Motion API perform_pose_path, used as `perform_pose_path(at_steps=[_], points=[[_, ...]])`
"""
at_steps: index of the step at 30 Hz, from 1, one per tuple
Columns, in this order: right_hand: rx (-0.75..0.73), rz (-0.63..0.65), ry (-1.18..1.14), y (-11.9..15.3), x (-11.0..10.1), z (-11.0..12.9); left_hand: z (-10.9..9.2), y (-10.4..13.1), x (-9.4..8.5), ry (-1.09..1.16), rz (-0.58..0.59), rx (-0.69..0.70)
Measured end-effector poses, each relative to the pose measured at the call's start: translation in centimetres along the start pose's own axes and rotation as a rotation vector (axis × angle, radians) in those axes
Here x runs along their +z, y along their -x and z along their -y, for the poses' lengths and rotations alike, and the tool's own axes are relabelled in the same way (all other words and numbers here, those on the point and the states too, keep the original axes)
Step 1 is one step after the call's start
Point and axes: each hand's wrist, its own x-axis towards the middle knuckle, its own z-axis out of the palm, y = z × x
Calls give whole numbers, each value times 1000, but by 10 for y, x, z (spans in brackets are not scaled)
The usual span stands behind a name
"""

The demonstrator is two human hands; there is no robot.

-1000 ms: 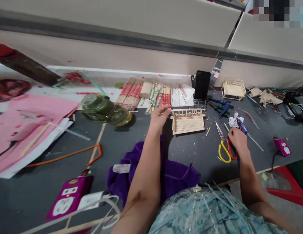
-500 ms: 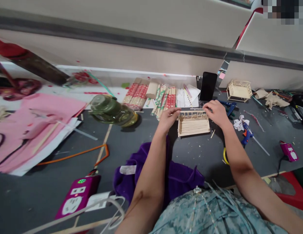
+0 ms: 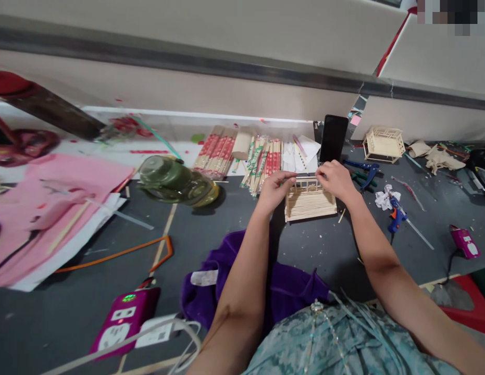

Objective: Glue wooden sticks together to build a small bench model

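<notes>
A small model made of thin wooden sticks (image 3: pixel 310 204) rests on the dark table, with a slatted base and a raised railing along its back. My left hand (image 3: pixel 276 190) is at the left end of that railing, its thumb and fingers pinched together at the top edge. At the railing's right part, my right hand (image 3: pixel 333 178) has its fingers pinched on the same top edge. Whether a separate thin stick lies between the fingertips is too small to tell. A black phone (image 3: pixel 333 138) stands upright just behind my right hand.
Packed sticks (image 3: pixel 268 159) and a green bottle (image 3: pixel 174 179) lie left of the model. To its right are blue pliers (image 3: pixel 369 176), a glue gun (image 3: pixel 397 214) and another stick model (image 3: pixel 383 144). A purple cloth (image 3: pixel 291 289) lies near me, left of it a purple power strip (image 3: pixel 125 320).
Both hands have moved inward along the railing, closer together: my left hand to the right, my right hand to the left. The view has shifted slightly.
</notes>
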Motion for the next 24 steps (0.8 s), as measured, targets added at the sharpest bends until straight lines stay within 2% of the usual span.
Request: perform_pose_path(at_steps=[5, 19, 24], points=[[3, 21, -4, 0, -1, 1, 1, -5, 2, -81, 6, 66], [12, 54, -52, 0, 2, -2, -1, -5, 3, -111, 3, 47], [49, -5, -134, 2, 2, -14, -1, -5, 3, -108, 5, 48]])
